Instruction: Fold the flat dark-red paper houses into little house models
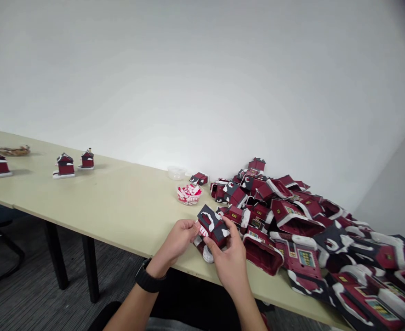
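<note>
A small dark red house with a dark, snow-patched roof (213, 225) is tilted in my right hand (230, 255), whose fingers and thumb wrap its sides. My left hand (180, 239) pinches a small red-and-white striped piece (202, 231) against the near left side of the house. A black band circles my left wrist. Just beyond my hands stands a clear bowl of red and white pieces (189, 194). Under the held house, another object with a white edge (207, 255) lies partly hidden on the table.
A large heap of red houses (292, 216) covers the right of the table (126, 197). Behind the bowl are a clear container (176, 173) and a single house (199, 178). Several finished-looking houses (65, 165) stand at the left, near a dish of brown pieces (14, 151).
</note>
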The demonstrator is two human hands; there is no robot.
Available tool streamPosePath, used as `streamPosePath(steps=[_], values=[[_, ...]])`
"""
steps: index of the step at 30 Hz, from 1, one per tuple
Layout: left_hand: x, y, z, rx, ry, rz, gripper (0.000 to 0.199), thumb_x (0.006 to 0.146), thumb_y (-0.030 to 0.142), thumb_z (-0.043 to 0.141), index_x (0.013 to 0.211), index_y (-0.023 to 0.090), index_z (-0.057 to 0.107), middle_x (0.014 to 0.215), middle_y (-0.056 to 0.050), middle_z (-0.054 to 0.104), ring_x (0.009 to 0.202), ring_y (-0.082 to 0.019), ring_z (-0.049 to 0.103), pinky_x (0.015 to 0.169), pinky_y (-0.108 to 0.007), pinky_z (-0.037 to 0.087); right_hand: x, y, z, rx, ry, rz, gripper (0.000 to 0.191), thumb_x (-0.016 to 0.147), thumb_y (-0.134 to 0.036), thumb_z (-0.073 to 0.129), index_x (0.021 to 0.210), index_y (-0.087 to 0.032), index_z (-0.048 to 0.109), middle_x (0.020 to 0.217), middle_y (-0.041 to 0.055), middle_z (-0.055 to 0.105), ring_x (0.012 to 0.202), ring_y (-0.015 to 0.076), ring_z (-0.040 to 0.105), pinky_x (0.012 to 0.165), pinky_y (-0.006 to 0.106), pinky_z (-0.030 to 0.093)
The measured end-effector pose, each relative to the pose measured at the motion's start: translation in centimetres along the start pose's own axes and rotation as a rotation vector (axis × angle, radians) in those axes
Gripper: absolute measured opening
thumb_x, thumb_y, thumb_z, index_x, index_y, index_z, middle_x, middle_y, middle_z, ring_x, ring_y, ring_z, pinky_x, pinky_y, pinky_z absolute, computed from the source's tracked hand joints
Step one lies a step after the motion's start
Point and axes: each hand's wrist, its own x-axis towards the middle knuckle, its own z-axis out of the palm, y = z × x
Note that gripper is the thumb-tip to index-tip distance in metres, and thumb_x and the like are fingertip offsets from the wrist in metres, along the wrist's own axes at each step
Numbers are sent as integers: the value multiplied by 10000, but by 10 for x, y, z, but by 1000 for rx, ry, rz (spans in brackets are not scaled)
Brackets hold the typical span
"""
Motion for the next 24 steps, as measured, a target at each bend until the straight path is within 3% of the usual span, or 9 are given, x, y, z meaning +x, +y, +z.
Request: streamPosePath(steps=[5,11,13,15,17,19,20,22,24], values=[[-2,4,1,16,14,-5,562,766,701,629,616,199,426,581,54,339,577,-101,250,580,-268,193,-1,-2,-1,-43,-27,20,638,775,-358,758,1370,-230,565,1367,106,634,1222,303,613,1088,499,464],[0,-3,1,157,52,2,590,806,748,534,608,196,470,572,22,411,565,-124,325,578,-273,248,1,5,-1,-183,-37,-90,609,820,-409,736,1371,-228,549,1377,119,624,1234,306,607,1062,480,483],[-2,-3,0,378,163,18,564,854,687,519,577,198,477,571,-12,465,590,-160,408,624,-296,309,2,7,-1,-190,-50,-67,596,830,-424,724,1360,-217,546,1362,127,631,1211,307,619,1044,485,497],[-6,-2,0,618,362,106,444,878,564,568,642,189,552,673,-57,584,707,-219,520,743,-340,375,3,8,-1,-178,-73,-27,601,820,-426,731,1348,-206,548,1352,130,637,1197,311,627,1036,492,504],[-7,0,-1,721,452,223,280,884,458,604,937,189,666,1000,-105,699,947,-281,587,920,-400,381,3,8,-1,-152,-92,8,603,809,-415,739,1343,-203,554,1345,128,645,1190,311,635,1040,495,506],[-7,1,-4,690,325,270,392,927,401,551,1275,230,606,1307,-115,653,1159,-304,566,1049,-440,338,2,5,-1,-100,-121,33,614,813,-398,733,1365,-202,551,1328,126,662,1156,305,660,1027,486,521],[-5,0,-5,661,226,262,424,959,387,500,1352,242,558,1349,-114,636,1194,-298,563,1073,-443,332,1,4,-1,-73,-140,49,625,817,-393,728,1383,-202,545,1308,126,676,1126,300,677,1012,479,534],[-2,-2,-7,639,87,226,393,999,359,410,1344,224,541,1265,-123,671,1157,-290,590,1062,-437,358,1,2,-2,-40,-170,78,647,826,-387,716,1417,-203,526,1259,123,703,1070,294,703,979,472,555],[1,-4,-10,669,66,201,339,1013,335,364,1266,205,548,1164,-124,687,1100,-294,605,1037,-442,374,1,1,-3,-55,-179,83,656,823,-383,713,1424,-203,523,1215,118,720,1033,296,714,950,473,569]])
